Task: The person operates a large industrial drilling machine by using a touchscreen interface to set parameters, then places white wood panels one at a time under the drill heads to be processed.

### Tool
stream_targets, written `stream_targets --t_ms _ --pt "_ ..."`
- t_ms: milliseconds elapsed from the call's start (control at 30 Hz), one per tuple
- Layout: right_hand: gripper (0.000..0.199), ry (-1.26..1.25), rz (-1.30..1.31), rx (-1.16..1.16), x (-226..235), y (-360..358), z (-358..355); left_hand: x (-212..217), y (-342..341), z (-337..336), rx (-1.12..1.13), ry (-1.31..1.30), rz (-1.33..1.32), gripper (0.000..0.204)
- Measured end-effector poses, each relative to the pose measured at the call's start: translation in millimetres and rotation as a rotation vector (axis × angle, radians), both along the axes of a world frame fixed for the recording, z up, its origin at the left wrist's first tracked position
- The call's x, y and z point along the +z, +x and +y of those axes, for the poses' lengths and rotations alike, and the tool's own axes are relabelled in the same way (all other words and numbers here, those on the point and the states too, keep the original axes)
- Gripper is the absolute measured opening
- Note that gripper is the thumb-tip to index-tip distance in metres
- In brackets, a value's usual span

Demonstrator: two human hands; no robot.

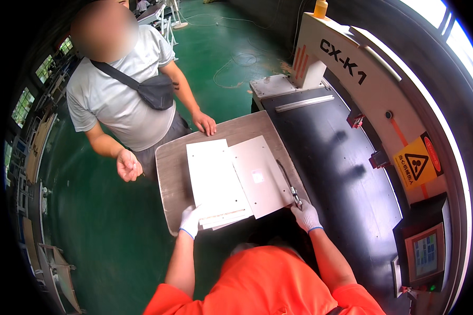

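A stack of white panels (213,173) with small dark holes lies on the left of a grey-brown table (172,173). My left hand (190,220), in a white glove, grips the stack's near left edge; its fingertips are partly hidden. Beside the stack a pinkish-grey panel (270,184) with a small pale label lies at a slant, partly overlapped by the white panels. At its near right corner my right hand (306,217), also gloved, is closed round a metal air blow gun (296,196). A dark hose runs from the gun along the table's right side.
A person (136,89) in a light shirt stands across the table, one hand (204,123) on its edge, the other (129,165) raised. Right of the table is a machine with a black bed (320,142), an overhanging beam (373,68) and a control screen (425,253).
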State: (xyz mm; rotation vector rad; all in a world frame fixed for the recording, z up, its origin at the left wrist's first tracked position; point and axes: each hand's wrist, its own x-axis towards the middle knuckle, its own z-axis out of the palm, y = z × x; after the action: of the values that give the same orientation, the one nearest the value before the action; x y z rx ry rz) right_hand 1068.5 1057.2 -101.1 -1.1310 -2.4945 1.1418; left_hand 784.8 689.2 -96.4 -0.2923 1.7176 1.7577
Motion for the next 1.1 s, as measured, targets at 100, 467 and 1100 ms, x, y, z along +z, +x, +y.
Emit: stream_targets --t_ms 100,467,1100 --pt "0.034 -0.276 -0.049 -0.131 -1 55 -22 14 -2 15 -0.197 0.193 -0.089 0.045" --pt "0.03 -0.389 0.045 -0.439 8 166 -28 21 91 166 -0.167 0.338 -0.08 0.039" --pt "0.043 -0.231 -0.198 -0.345 26 257 35 25 152 290 -0.892 -0.93 1.095 0.103"
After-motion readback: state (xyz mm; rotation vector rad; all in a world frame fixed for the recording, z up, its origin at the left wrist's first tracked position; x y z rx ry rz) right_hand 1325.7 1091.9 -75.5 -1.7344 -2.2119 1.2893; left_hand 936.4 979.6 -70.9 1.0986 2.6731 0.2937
